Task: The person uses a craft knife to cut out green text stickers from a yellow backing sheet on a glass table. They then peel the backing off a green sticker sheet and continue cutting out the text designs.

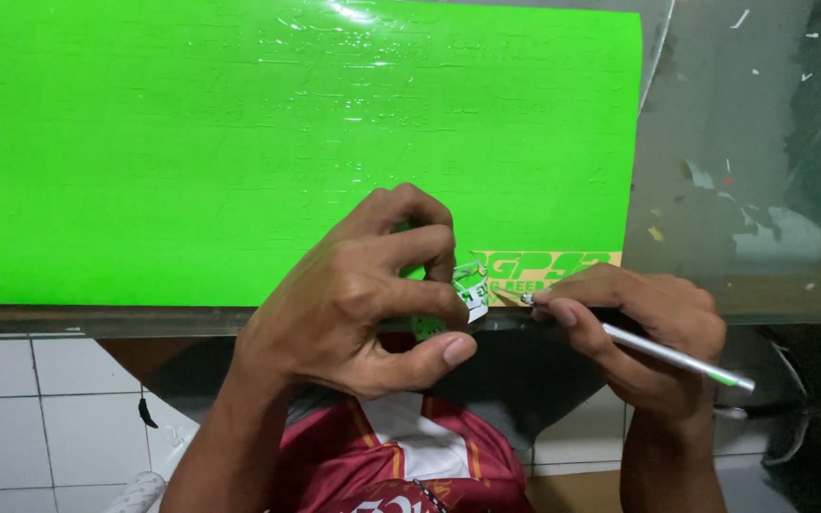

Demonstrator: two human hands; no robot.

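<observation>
A large bright green vinyl sheet (239, 142) with faint cut outlines lies flat on a glass tabletop (734, 190). At its lower right corner a strip is weeded down to tan backing (563, 271), where green letters remain. My left hand (363, 294) pinches a crumpled scrap of peeled green vinyl (467, 290) between thumb and fingers at that corner. My right hand (648, 332) holds a thin silver craft knife (677, 359) like a pen, its tip touching the sheet's edge right beside the scrap.
Small vinyl offcuts (715, 176) litter the glass to the right of the sheet. Below the table's front edge (97, 318) I see white floor tiles (40, 399) and my red and white shirt (401, 465).
</observation>
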